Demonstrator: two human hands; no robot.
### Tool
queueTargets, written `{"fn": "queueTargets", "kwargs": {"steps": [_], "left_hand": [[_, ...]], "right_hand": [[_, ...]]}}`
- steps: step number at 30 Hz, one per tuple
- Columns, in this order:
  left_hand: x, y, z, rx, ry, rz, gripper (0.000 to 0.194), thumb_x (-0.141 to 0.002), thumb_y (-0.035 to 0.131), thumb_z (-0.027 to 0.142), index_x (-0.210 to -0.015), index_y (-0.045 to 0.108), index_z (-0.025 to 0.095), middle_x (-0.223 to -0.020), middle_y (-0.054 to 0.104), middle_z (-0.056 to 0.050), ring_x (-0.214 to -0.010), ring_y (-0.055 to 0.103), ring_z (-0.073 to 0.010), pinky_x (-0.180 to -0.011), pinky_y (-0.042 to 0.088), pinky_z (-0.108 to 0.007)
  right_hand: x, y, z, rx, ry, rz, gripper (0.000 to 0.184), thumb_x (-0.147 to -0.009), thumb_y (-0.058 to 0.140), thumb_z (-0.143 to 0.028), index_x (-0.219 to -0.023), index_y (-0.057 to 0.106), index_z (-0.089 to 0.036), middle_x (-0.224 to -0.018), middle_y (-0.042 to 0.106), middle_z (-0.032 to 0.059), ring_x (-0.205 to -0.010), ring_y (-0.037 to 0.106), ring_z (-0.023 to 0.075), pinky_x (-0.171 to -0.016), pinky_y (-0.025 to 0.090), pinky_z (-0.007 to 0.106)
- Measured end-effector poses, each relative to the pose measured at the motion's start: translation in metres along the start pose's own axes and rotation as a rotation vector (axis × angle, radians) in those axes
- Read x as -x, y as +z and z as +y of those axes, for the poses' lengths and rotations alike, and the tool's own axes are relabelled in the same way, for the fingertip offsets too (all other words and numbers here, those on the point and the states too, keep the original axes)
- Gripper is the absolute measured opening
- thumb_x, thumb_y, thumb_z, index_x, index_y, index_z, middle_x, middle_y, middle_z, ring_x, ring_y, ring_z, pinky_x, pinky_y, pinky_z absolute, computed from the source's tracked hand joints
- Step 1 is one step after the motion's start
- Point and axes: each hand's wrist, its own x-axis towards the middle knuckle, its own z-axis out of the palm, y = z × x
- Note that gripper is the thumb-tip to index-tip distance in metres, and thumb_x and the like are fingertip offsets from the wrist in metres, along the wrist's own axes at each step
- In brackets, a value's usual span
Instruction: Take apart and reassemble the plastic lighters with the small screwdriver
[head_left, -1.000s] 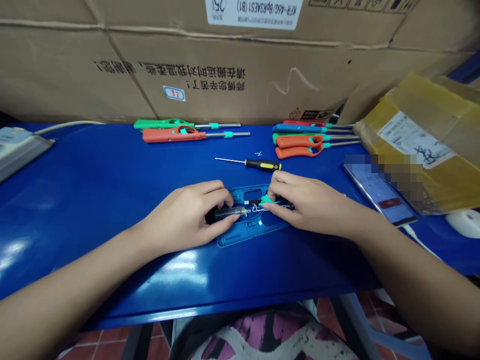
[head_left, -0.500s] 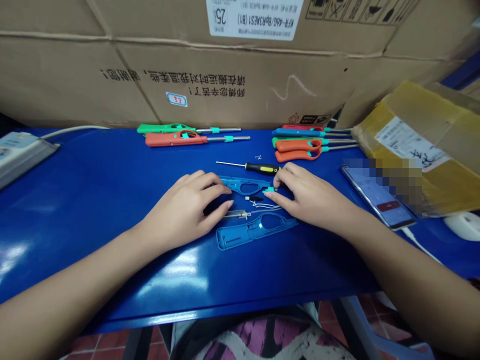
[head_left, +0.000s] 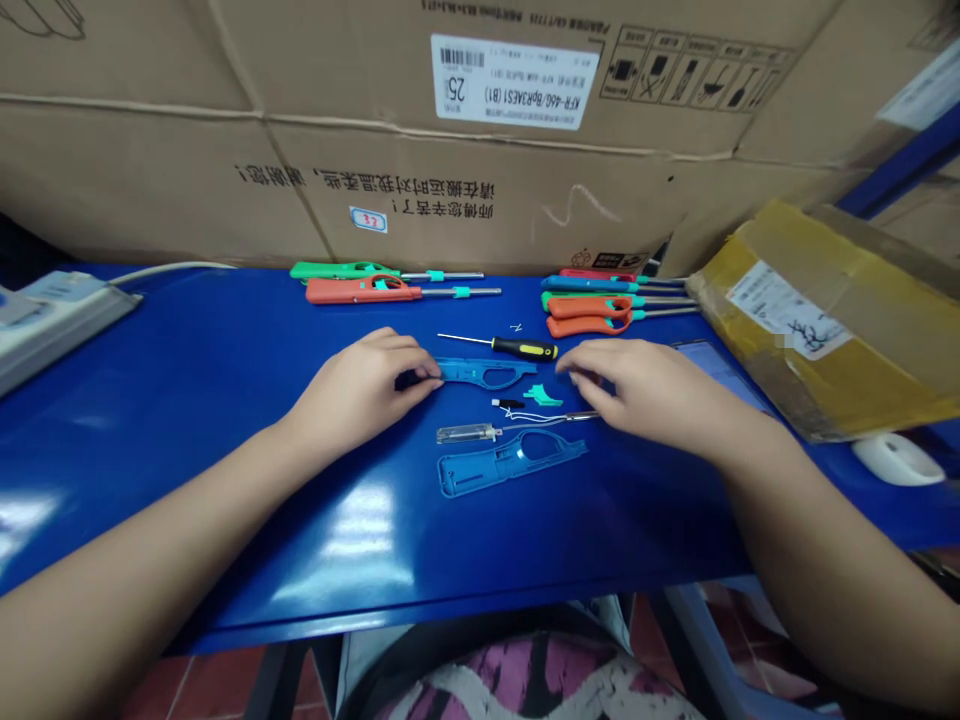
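My left hand (head_left: pixel 375 375) pinches the left end of a blue lighter casing half (head_left: pixel 461 372), which lies with its hollow side up. My right hand (head_left: pixel 630 390) hovers at the right, fingers curled but apart, holding nothing. Its fingertips are near the turquoise trigger (head_left: pixel 543 395) and the metal tube (head_left: pixel 579 416), whose far end is hidden beneath the hand. Between the halves lie a small black igniter piece (head_left: pixel 510 403) with white wires and a clear fuel tank (head_left: pixel 463 434). Nearest to me is the second blue casing half (head_left: pixel 480 472).
A black-and-yellow screwdriver (head_left: pixel 525 348) lies beyond the parts, with tiny screws (head_left: pixel 515 327) behind it. Several assembled lighters (head_left: pixel 360 291) line the back, before a large cardboard box (head_left: pixel 420 180). On the right are a taped parcel (head_left: pixel 847 350), a phone (head_left: pixel 720 370) and a white mouse (head_left: pixel 898 459).
The two casing halves have come apart, the upper one moving away from me. My right hand has let go of the trigger; my left has left the fuel tank for the upper half's end.
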Motion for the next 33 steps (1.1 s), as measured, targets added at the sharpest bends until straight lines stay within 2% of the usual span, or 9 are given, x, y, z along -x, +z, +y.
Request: {"fn": "queueTargets", "kwargs": {"steps": [3, 8, 14, 18, 22, 25, 29, 33], "left_hand": [[0.000, 0.004, 0.001, 0.010, 0.018, 0.044, 0.021, -0.097, 0.057, 0.033, -0.091, 0.071, 0.018, -0.092, 0.072, -0.006, -0.089, 0.063, -0.0203, -0.081, 0.052, -0.034], [0.000, 0.007, 0.003, -0.089, 0.038, 0.066, 0.020, -0.097, 0.059, 0.032, -0.094, 0.073, 0.018, -0.092, 0.072, -0.006, -0.088, 0.061, -0.0208, -0.080, 0.051, -0.034], [0.000, 0.010, 0.004, -0.051, -0.026, 0.087, 0.020, -0.095, 0.061, 0.034, -0.096, 0.074, 0.018, -0.088, 0.069, -0.005, -0.084, 0.061, -0.0197, -0.076, 0.049, -0.032], [0.000, 0.013, 0.005, -0.044, -0.015, 0.091, 0.021, -0.096, 0.060, 0.035, -0.095, 0.073, 0.019, -0.086, 0.069, -0.004, -0.083, 0.061, -0.0188, -0.074, 0.049, -0.031], [0.001, 0.009, 0.010, -0.018, 0.008, 0.147, 0.022, -0.096, 0.060, 0.036, -0.096, 0.072, 0.018, -0.092, 0.071, -0.006, -0.087, 0.061, -0.0195, -0.079, 0.051, -0.033], [0.004, 0.000, 0.024, 0.070, 0.143, 0.176, 0.023, -0.096, 0.063, 0.038, -0.094, 0.071, 0.017, -0.092, 0.071, -0.006, -0.085, 0.060, -0.0188, -0.081, 0.050, -0.034], [0.012, -0.004, 0.051, 0.060, 0.401, -0.006, 0.028, -0.095, 0.065, 0.045, -0.101, 0.071, 0.018, -0.094, 0.071, -0.005, -0.085, 0.061, -0.0198, -0.075, 0.046, -0.034], [0.018, 0.004, 0.066, -0.022, 0.449, -0.090, 0.026, -0.098, 0.060, 0.042, -0.098, 0.070, 0.018, -0.092, 0.070, -0.004, -0.085, 0.060, -0.0208, -0.073, 0.043, -0.035]], "right_hand": [[0.000, 0.000, -0.011, 0.082, -0.072, -0.006, 0.013, -0.091, 0.054, -0.020, -0.087, 0.066, -0.021, -0.093, 0.074, 0.0020, -0.081, 0.065, 0.0195, -0.062, 0.035, 0.031], [-0.005, 0.011, -0.026, 0.199, -0.189, 0.080, 0.019, -0.094, 0.050, -0.022, -0.085, 0.067, -0.019, -0.093, 0.074, 0.0043, -0.082, 0.065, 0.0196, -0.070, 0.039, 0.032], [-0.010, 0.025, -0.013, 0.034, -0.102, 0.199, 0.015, -0.093, 0.050, -0.021, -0.089, 0.064, -0.020, -0.094, 0.071, 0.0035, -0.087, 0.065, 0.0188, -0.068, 0.039, 0.030], [-0.013, 0.034, -0.003, -0.160, -0.022, 0.223, 0.010, -0.089, 0.052, -0.019, -0.086, 0.062, -0.021, -0.091, 0.068, 0.0030, -0.084, 0.063, 0.0181, -0.070, 0.043, 0.028], [-0.013, 0.036, 0.003, -0.212, 0.019, 0.255, 0.011, -0.090, 0.052, -0.018, -0.089, 0.063, -0.021, -0.098, 0.068, 0.0054, -0.085, 0.064, 0.0183, -0.074, 0.047, 0.029], [-0.011, 0.031, 0.007, -0.238, 0.008, 0.262, 0.014, -0.089, 0.055, -0.019, -0.100, 0.064, -0.021, -0.102, 0.069, 0.0063, -0.089, 0.064, 0.0200, -0.077, 0.048, 0.031], [-0.007, 0.023, 0.008, -0.293, -0.120, 0.181, 0.020, -0.095, 0.060, -0.034, -0.110, 0.062, -0.020, -0.106, 0.069, 0.0072, -0.097, 0.063, 0.0214, -0.084, 0.048, 0.033], [-0.005, 0.020, 0.002, -0.364, -0.200, 0.155, 0.024, -0.095, 0.063, -0.041, -0.106, 0.062, -0.021, -0.107, 0.066, 0.0076, -0.103, 0.061, 0.0217, -0.093, 0.047, 0.035]]}}
